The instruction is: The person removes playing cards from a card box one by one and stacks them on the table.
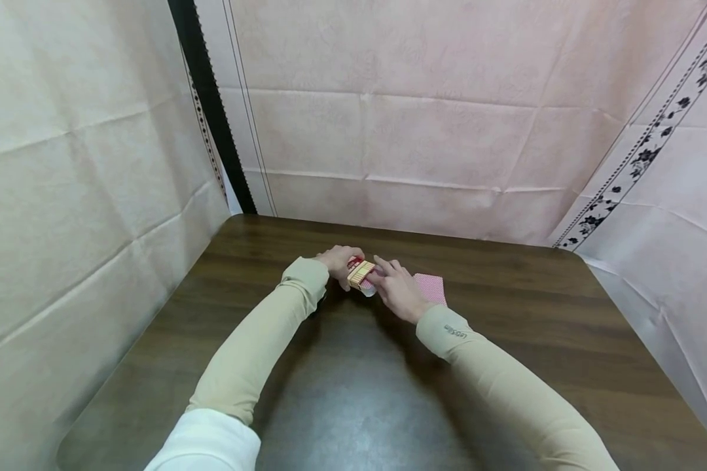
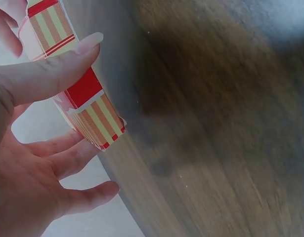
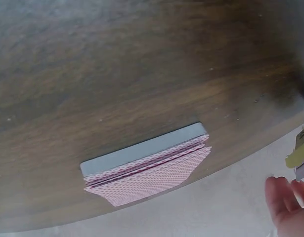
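Note:
My left hand [image 1: 337,261] grips a red-and-yellow striped playing card box [image 1: 360,271] over the far part of the table. Its thumb [image 2: 58,74] lies across the box and other fingers support it underneath. My right hand [image 1: 399,289] meets the box's right end, index finger raised; yellow and greyish box parts [image 3: 301,158] sit just above its fingertips in the right wrist view. I cannot tell whether those fingers pinch the box. A stack of pink-patterned playing cards [image 1: 430,288] lies on the table beside the right hand, slightly fanned in the right wrist view.
The dark wooden table [image 1: 353,392] has rounded far corners. Pale creased cloth [image 1: 389,131] hangs behind it and along both sides, with a black strip [image 1: 212,104] at the back left and a floral border [image 1: 636,157] at the right.

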`<state>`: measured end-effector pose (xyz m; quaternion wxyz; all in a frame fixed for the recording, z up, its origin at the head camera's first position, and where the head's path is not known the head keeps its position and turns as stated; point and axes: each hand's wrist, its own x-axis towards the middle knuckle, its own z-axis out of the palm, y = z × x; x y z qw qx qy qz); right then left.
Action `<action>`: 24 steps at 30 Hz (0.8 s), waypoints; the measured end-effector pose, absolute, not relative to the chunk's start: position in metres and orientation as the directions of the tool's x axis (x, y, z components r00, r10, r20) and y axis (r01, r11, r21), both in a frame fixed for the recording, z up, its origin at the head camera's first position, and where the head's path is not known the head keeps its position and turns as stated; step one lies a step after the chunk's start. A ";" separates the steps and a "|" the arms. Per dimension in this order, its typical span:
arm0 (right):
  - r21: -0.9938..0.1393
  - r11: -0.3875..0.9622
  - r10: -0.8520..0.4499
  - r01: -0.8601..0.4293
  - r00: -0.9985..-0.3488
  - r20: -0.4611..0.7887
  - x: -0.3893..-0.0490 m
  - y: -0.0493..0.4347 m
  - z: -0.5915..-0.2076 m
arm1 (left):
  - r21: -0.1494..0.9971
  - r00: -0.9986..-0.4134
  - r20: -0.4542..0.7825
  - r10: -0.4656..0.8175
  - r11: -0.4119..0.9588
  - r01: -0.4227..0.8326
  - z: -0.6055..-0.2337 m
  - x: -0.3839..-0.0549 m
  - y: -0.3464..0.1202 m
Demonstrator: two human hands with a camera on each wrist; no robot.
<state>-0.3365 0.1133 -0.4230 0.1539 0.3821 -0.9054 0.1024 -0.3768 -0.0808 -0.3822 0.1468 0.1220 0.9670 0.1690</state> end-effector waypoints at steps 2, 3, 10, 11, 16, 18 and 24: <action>-0.083 0.677 -0.656 -0.731 -0.651 0.382 -0.336 0.115 -0.421 | 0.353 -0.930 -0.243 0.275 0.918 0.179 -0.383 -0.378 -0.083; -0.094 0.670 -0.655 -0.736 -0.646 0.392 -0.336 0.115 -0.421 | 0.349 -0.931 -0.246 0.270 0.921 0.175 -0.383 -0.378 -0.084; -0.194 0.649 -0.639 -0.736 -0.666 0.386 -0.332 0.116 -0.420 | 0.341 -0.934 -0.267 0.236 0.930 0.138 -0.383 -0.376 -0.089; -0.208 0.653 -0.633 -0.728 -0.676 0.377 -0.332 0.116 -0.420 | 0.341 -0.935 -0.268 0.233 0.930 0.134 -0.383 -0.376 -0.089; -0.258 0.689 -0.590 -0.677 -0.731 0.342 -0.330 0.115 -0.420 | 0.346 -0.934 -0.265 0.240 0.928 0.140 -0.383 -0.374 -0.089; -0.281 0.695 -0.573 -0.662 -0.746 0.340 -0.329 0.115 -0.420 | 0.348 -0.932 -0.264 0.248 0.926 0.148 -0.383 -0.374 -0.089; -0.299 0.708 -0.560 -0.640 -0.766 0.316 -0.326 0.118 -0.420 | 0.346 -0.935 -0.253 0.249 0.926 0.153 -0.381 -0.371 -0.090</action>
